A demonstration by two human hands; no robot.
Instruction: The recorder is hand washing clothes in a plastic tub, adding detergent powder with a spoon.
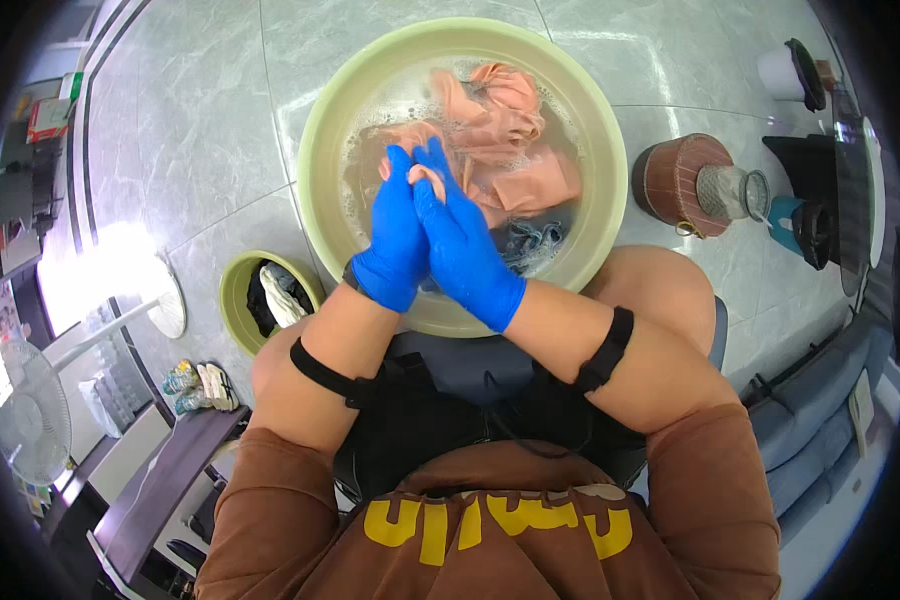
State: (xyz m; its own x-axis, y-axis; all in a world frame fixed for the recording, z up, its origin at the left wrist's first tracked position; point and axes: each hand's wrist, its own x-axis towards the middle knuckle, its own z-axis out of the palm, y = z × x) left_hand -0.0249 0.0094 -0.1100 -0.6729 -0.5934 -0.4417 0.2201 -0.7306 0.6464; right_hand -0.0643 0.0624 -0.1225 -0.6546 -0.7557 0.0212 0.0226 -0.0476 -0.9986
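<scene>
My left hand (397, 240) and my right hand (466, 244), both in blue rubber gloves, are pressed together over a large pale green plastic basin (319, 180). A bunched fold of wet peach-coloured fabric (427, 178) is squeezed between them, its upper part reaching down into the water. More of the peach fabric (540, 184) lies crumpled in the cloudy, sudsy water (390, 97) to the right. Under my right wrist, a dark blue cloth item with frayed or stringy parts (529, 241) is partly submerged. My palms hide the rest of the gripped fold.
Left of the basin is a small green tub (232, 304) holding black, grey and white cloth. A white pedestal fan (34, 412) stands farther left, near shoes (214, 386) by a dark bench (165, 487). At right are a brown stool (679, 180), a glass jar (742, 193) and a grey-blue sofa (802, 405).
</scene>
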